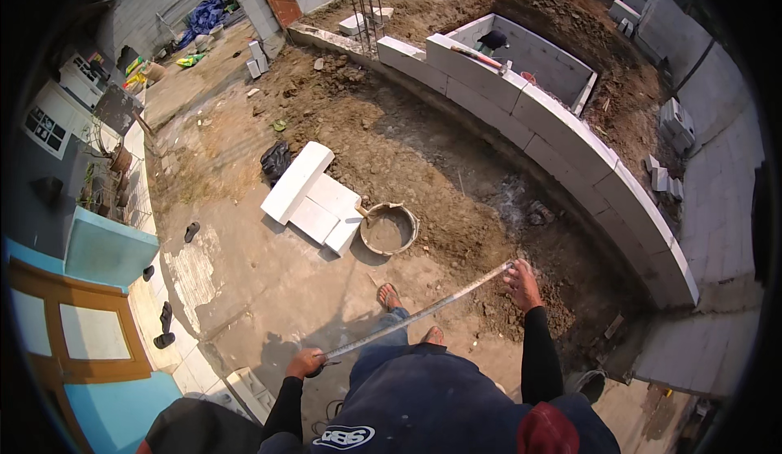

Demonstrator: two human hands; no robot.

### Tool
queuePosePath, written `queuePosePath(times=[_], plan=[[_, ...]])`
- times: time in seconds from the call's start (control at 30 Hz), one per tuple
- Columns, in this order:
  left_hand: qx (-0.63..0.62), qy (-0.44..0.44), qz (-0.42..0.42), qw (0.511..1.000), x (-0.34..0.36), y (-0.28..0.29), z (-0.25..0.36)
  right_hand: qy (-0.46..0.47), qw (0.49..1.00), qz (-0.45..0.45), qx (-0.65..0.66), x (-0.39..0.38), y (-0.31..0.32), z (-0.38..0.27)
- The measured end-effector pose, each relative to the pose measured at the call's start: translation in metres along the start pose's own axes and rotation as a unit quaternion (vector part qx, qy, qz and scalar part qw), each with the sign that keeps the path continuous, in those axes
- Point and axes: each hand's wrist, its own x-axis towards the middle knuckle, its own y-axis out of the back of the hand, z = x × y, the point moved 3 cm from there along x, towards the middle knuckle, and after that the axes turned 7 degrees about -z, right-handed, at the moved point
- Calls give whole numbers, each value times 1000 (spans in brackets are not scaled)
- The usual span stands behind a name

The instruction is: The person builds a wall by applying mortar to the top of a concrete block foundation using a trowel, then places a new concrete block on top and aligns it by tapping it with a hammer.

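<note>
A long, thin, pale strip that looks like a drawn-out measuring tape (pixel 423 311) runs slantwise between my hands, in front of my body. My left hand (pixel 306 363) is closed round its lower end, with a small dark part showing beside the fingers. Higher up and to the right, my right hand (pixel 522 284) has its fingertips at the other end, the fingers bent. Beyond the strip stands a round bucket (pixel 389 229) of grey mortar, a tool handle leaning on its rim. White blocks (pixel 305 201) lie stacked to its left.
A low white block wall (pixel 562 157) curves along the right, with a block-lined pit (pixel 546 51) behind it. Loose soil (pixel 358 140) covers the ground before the wall. Black sandals (pixel 165 324) lie by the house's tiled edge, left. A black plastic bag (pixel 276 161) sits behind the blocks.
</note>
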Motion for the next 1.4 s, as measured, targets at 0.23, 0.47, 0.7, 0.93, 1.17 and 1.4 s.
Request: queuePosePath(times=[0.23,0.47,0.7,0.93,1.17,1.4], plan=[[-120,134,36,983,4,-1,-55,-336,890,-32,-305,-11,-30,173],[14,-133,78,988,105,71,-86,-307,944,-120,-2,14,-99,171],[-196,139,-68,968,211,244,-17,-277,901,-177,-283,64,-173,-5],[-252,118,-25,960,328,345,2,-217,893,-191,-346,263,-228,-22],[-258,191,-4,947,337,457,100,-269,796,-332,-428,408,-270,-161],[-229,236,31,944,346,569,177,-224,844,-229,-431,510,-285,-218]])
